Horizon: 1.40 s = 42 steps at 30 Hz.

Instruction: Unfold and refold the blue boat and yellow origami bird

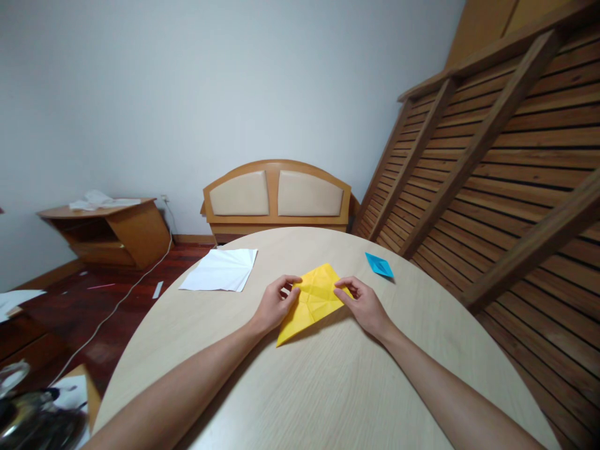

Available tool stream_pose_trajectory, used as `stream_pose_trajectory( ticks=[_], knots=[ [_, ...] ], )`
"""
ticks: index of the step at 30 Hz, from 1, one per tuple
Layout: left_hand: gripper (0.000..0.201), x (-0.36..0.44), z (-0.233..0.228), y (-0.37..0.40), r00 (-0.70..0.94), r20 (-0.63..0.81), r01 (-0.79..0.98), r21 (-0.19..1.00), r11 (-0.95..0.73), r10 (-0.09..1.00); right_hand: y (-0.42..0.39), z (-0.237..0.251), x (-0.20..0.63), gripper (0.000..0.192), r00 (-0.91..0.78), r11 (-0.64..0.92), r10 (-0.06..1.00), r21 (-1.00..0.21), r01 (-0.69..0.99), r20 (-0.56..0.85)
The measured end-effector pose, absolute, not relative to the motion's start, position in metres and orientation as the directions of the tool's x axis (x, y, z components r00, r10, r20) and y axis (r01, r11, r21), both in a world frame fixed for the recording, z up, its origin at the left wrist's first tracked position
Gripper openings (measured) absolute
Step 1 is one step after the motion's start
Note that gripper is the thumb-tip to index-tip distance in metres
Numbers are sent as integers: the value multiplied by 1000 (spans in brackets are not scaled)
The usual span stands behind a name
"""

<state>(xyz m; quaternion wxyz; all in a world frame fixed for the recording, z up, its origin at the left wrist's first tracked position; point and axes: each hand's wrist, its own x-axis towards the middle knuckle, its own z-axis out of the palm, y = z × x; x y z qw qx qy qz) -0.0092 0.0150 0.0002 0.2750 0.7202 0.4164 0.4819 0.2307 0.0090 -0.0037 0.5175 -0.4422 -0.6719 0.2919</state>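
Observation:
A creased sheet of yellow paper (315, 299) is held between my two hands, tilted just above the round table (375, 381). My left hand (276, 303) pinches its left edge between thumb and fingers. On the opposite side, my right hand (365, 304) grips the right corner, thumb on top. Fold lines cross the middle of the sheet, and one pointed corner hangs toward me at the lower left. The undersides of the fingers are hidden by the paper.
White creased paper (220, 270) lies at the table's far left. A small folded blue paper piece (379, 265) rests at the far right. Beyond stand a headboard (274, 219) and leaning wooden slats (469, 206). A cable (124, 299) crosses the floor at left.

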Motion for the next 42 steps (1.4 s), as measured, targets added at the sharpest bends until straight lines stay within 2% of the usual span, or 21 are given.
stream_pose_trajectory(
  ticks=[12, 24, 42],
  knots=[
    [26, -11, 2, 14, 216, 471, 310, 798, -518, 855, 4, -5, 234, 32, -184, 441, 896, -853, 277, 404],
    [32, -13, -1, 20, 147, 438, 319, 828, -462, 887, 11, -6, 235, 27, -58, 434, 896, -837, 334, 441],
    [16, -12, -2, 21, 134, 516, 343, 777, -528, 846, 11, -2, 236, 22, -117, 507, 850, -735, 450, 514]
  ],
)
